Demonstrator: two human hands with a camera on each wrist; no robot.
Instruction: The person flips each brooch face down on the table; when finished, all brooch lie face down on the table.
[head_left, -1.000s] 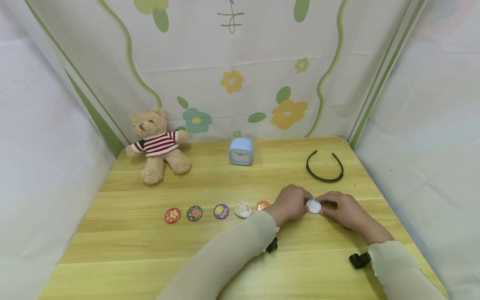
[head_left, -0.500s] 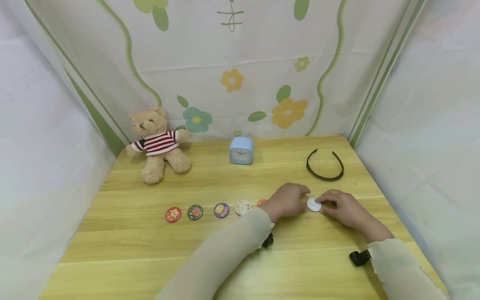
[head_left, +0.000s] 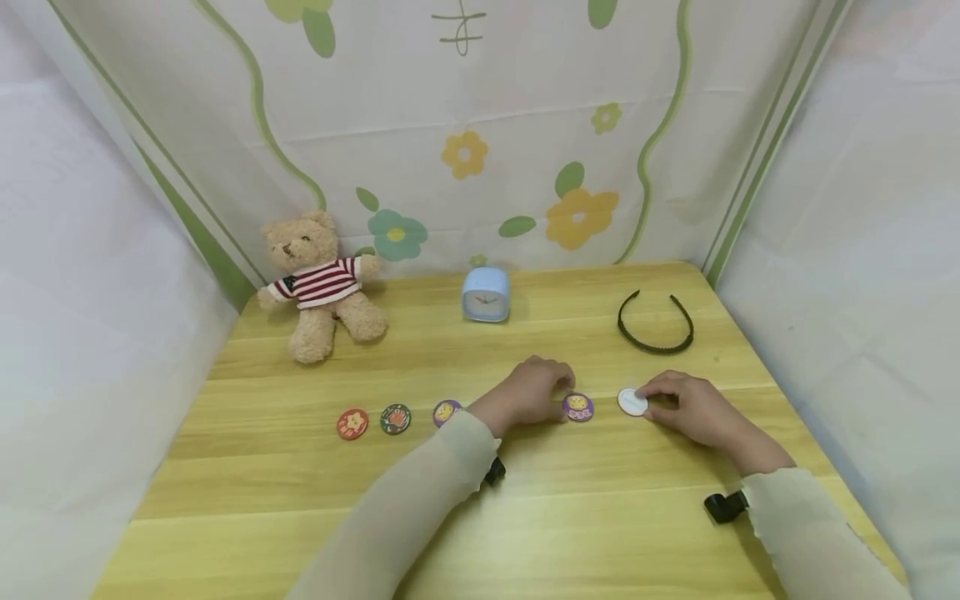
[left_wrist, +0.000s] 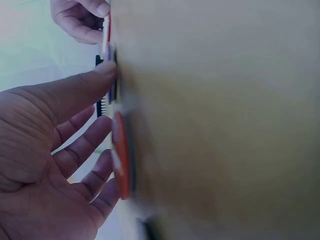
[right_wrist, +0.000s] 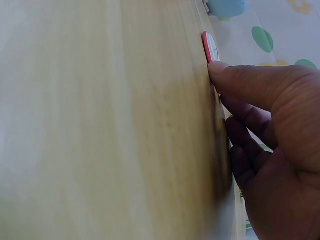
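My right hand (head_left: 693, 410) pinches the edge of a round badge (head_left: 632, 402) between thumb and fingers. Its white side faces up, and a red rim shows in the right wrist view. Left of it lies a purple badge (head_left: 577, 407) with a yellow character. My left hand (head_left: 531, 390) is beside that purple badge, fingers spread and loosely bent, with nothing gripped. In the left wrist view the thumb overlaps the purple badge, and an orange badge (left_wrist: 121, 155) lies by the fingers; contact is hard to tell. The left hand and sleeve hide the orange badge in the head view.
Further left in the row lie a red badge (head_left: 352, 423), a dark green badge (head_left: 395, 418) and a partly covered purple badge (head_left: 446, 412). Behind stand a teddy bear (head_left: 322, 287) and a blue clock (head_left: 486, 295). A black headband (head_left: 656, 340) lies at the back right.
My left hand has let go of the white-sided badge and moved left, uncovering the purple badge beside it. The right hand stays at the white-sided badge.
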